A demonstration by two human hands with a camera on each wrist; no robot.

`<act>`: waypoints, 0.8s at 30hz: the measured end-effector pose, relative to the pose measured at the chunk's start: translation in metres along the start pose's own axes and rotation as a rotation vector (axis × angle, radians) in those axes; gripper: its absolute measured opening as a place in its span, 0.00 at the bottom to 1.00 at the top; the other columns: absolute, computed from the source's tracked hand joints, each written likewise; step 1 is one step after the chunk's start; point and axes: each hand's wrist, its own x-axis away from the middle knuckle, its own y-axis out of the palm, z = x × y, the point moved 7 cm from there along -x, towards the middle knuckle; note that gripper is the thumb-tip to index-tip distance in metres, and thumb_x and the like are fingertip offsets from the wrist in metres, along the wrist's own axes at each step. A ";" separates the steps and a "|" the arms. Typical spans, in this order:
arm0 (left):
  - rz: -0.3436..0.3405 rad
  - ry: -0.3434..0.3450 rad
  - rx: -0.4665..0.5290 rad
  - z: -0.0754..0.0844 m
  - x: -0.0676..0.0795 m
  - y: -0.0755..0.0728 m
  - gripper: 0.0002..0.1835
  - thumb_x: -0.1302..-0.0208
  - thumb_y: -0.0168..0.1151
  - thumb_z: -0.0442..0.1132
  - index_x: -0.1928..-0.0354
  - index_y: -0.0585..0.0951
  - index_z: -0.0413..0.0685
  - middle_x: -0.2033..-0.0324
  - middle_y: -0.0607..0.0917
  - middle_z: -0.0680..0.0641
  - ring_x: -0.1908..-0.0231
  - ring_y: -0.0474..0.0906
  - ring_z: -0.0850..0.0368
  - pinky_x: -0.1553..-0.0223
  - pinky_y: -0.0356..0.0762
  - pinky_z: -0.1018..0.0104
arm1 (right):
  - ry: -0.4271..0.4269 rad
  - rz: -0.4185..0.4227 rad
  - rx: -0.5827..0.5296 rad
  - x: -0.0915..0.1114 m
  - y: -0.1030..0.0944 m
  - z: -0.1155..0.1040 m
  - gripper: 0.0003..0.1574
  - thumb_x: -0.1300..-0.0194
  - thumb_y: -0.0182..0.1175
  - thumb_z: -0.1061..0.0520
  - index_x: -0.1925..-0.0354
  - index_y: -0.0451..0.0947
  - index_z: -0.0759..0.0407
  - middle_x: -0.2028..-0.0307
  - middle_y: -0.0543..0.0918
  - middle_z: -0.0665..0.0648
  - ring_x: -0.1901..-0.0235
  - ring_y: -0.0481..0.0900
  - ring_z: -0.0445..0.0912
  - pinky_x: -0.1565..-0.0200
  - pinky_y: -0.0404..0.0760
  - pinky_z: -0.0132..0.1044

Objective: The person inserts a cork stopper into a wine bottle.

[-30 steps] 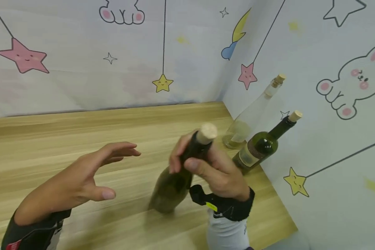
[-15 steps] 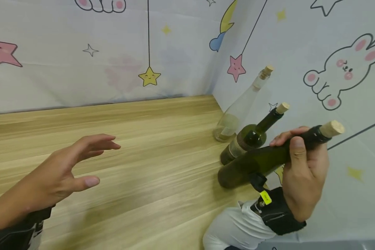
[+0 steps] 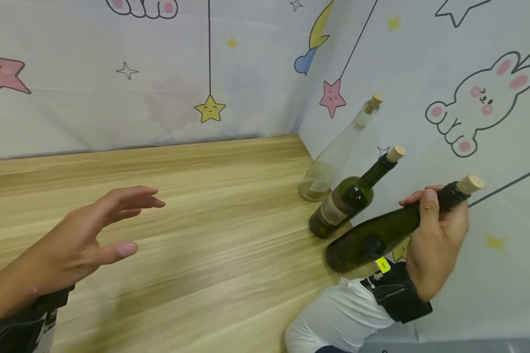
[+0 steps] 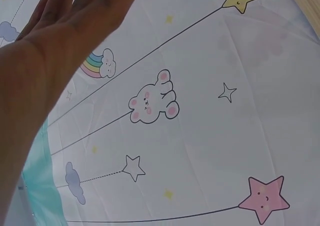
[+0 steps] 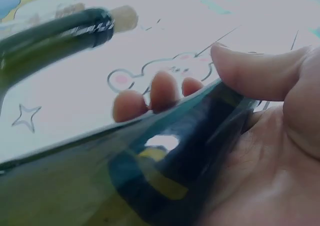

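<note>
My right hand (image 3: 439, 240) grips a dark green wine bottle (image 3: 375, 238) round its neck, just below the cork (image 3: 470, 184). On the right side of the table its base stands at or just over the wood; I cannot tell whether it touches. The right wrist view shows fingertips (image 5: 165, 91) and thumb (image 5: 255, 71) wrapped about the held bottle (image 5: 75, 176). Beside it stands a labelled green wine bottle (image 3: 342, 203), corked, and behind that a clear corked bottle (image 3: 331, 164). Over the left part of the table my left hand (image 3: 88, 235) hovers with fingers extended, holding nothing.
The wooden table (image 3: 194, 255) meets a printed cloth wall (image 3: 92, 98) at the back and another cloth wall (image 3: 402, 73) on the right. The bottles are lined up near the table's right edge.
My right hand has carried the green bottle from the middle of the table to the right, in front of the other two bottles. The left hand keeps its pose while the view shifted.
</note>
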 end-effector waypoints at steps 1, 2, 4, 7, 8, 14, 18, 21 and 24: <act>0.002 -0.024 -0.024 0.000 0.001 0.000 0.46 0.48 0.68 0.15 0.27 0.62 0.42 0.40 0.78 0.44 0.37 0.72 0.66 0.36 0.64 0.85 | 0.017 0.000 0.007 -0.002 -0.001 0.004 0.05 0.30 0.58 0.68 0.58 0.73 0.72 0.74 0.82 0.64 0.72 0.83 0.53 0.58 0.80 0.37; 0.003 -0.047 -0.041 0.001 0.002 0.000 0.47 0.48 0.69 0.15 0.27 0.62 0.44 0.40 0.78 0.45 0.37 0.72 0.67 0.36 0.64 0.85 | 0.035 0.000 0.017 -0.003 -0.002 0.007 0.05 0.30 0.59 0.68 0.58 0.74 0.71 0.74 0.82 0.64 0.72 0.83 0.53 0.58 0.80 0.37; 0.008 -0.084 -0.072 0.002 0.002 -0.001 0.47 0.46 0.69 0.17 0.27 0.62 0.48 0.40 0.78 0.48 0.37 0.71 0.70 0.37 0.63 0.87 | 0.066 -0.007 0.045 -0.006 -0.003 0.013 0.06 0.30 0.60 0.68 0.57 0.74 0.71 0.73 0.83 0.63 0.70 0.84 0.52 0.57 0.80 0.36; 0.028 -0.108 -0.096 0.004 -0.001 0.000 0.45 0.43 0.69 0.20 0.27 0.62 0.53 0.40 0.79 0.49 0.38 0.71 0.72 0.38 0.62 0.89 | 0.107 -0.017 0.091 -0.011 -0.005 0.018 0.09 0.31 0.61 0.66 0.54 0.74 0.70 0.70 0.84 0.63 0.67 0.85 0.52 0.54 0.78 0.35; 0.033 -0.125 -0.098 0.004 -0.003 0.001 0.44 0.41 0.69 0.21 0.27 0.62 0.55 0.40 0.79 0.50 0.38 0.71 0.72 0.39 0.62 0.89 | 0.125 -0.015 0.104 -0.013 -0.007 0.019 0.11 0.32 0.62 0.66 0.53 0.74 0.70 0.70 0.85 0.63 0.65 0.85 0.52 0.53 0.77 0.34; 0.061 -0.273 -0.164 -0.003 -0.019 0.012 0.27 0.29 0.62 0.37 0.32 0.69 0.66 0.40 0.79 0.58 0.39 0.72 0.67 0.43 0.71 0.79 | 0.245 0.100 0.185 -0.021 -0.036 0.019 0.22 0.34 0.67 0.62 0.46 0.72 0.65 0.67 0.88 0.61 0.61 0.86 0.51 0.51 0.76 0.30; 0.034 -0.316 -0.173 -0.004 -0.032 0.016 0.21 0.25 0.56 0.44 0.33 0.71 0.63 0.38 0.77 0.55 0.36 0.72 0.54 0.45 0.76 0.49 | 0.291 0.217 0.237 -0.012 -0.061 0.023 0.17 0.34 0.66 0.60 0.50 0.73 0.63 0.69 0.90 0.59 0.65 0.87 0.49 0.55 0.78 0.29; -0.011 -0.303 -0.136 -0.004 -0.039 0.019 0.21 0.24 0.55 0.45 0.32 0.71 0.58 0.36 0.76 0.50 0.34 0.69 0.46 0.44 0.72 0.36 | 0.306 0.256 0.271 -0.004 -0.073 0.025 0.11 0.32 0.64 0.58 0.56 0.75 0.63 0.72 0.90 0.58 0.66 0.86 0.48 0.56 0.78 0.29; -0.037 -0.297 -0.125 -0.005 -0.044 0.022 0.21 0.25 0.55 0.45 0.33 0.71 0.56 0.36 0.76 0.49 0.33 0.68 0.45 0.43 0.71 0.35 | 0.317 0.273 0.279 0.003 -0.079 0.024 0.15 0.33 0.65 0.56 0.53 0.73 0.61 0.67 0.89 0.57 0.62 0.85 0.47 0.51 0.76 0.28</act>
